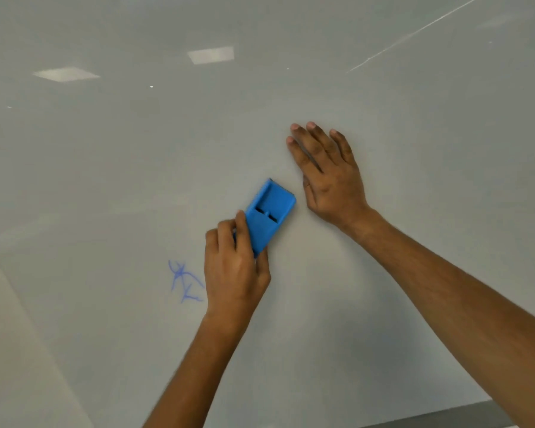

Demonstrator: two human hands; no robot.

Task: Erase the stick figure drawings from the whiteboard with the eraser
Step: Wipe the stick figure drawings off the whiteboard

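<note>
1. Your left hand [235,267] is clamped on the near end of the eraser [267,216], fingers curled over its left edge and thumb tucked under the right. The blue block tilts up and to the right across the board [383,288], its far end free.

2. Your right hand [328,171] lies flat on the board with fingers straight and together, holding nothing. It sits just right of the eraser's far corner, close but apart, and looks like a brace.

3. The one drawing in view, a blue scribble [184,282], sits just left of your left hand, and its right strokes run under the edge of the hand. The eraser is above and right of it, not yet on it.

4. To do this step well, bring the eraser down and left until it covers the marks. Keep its face flat on the board, or only an edge will wipe. Work in short overlapping strokes with even pressure.

5. Mind your own hand: it hides part of the scribble, so lift your wrist away and check there for leftover lines.

6. Further out, the board is glossy, with pale reflected light panels [210,54] far left and a thin bright streak [414,32] far right. Glare may hide faint blue residue, so I'd check from another angle. Nothing else lies in the eraser's path.
</note>
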